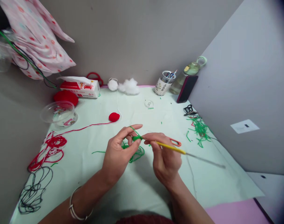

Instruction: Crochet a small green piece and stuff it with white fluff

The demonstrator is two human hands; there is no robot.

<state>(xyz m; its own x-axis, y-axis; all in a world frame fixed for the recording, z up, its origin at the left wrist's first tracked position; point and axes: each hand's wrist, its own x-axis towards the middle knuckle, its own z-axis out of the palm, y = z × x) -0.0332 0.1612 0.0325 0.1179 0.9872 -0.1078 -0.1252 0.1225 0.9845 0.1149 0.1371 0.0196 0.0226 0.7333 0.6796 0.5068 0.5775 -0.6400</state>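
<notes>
Between the thumb and fingers of my left hand (120, 152) is a small green crocheted piece (136, 137), with a green strand running up over the raised index finger. My right hand (165, 155) grips a crochet hook with a yellow handle (171, 147); its thin tip meets the green piece, and its metal rear end points to the right. Loose green yarn (137, 154) lies on the table just below and behind my left hand. An orange-red plastic piece (176, 142) shows behind my right hand.
Red yarn (55, 142) and black yarn (31, 194) lie left. A red ball (114, 117), white stuffing (130, 86), tissue box (83, 88) and plastic tub (66, 119) stand farther off. Pen can (164, 84), bottle (179, 82), phone (188, 88), scissors (189, 109) and green scraps (201, 128) are right.
</notes>
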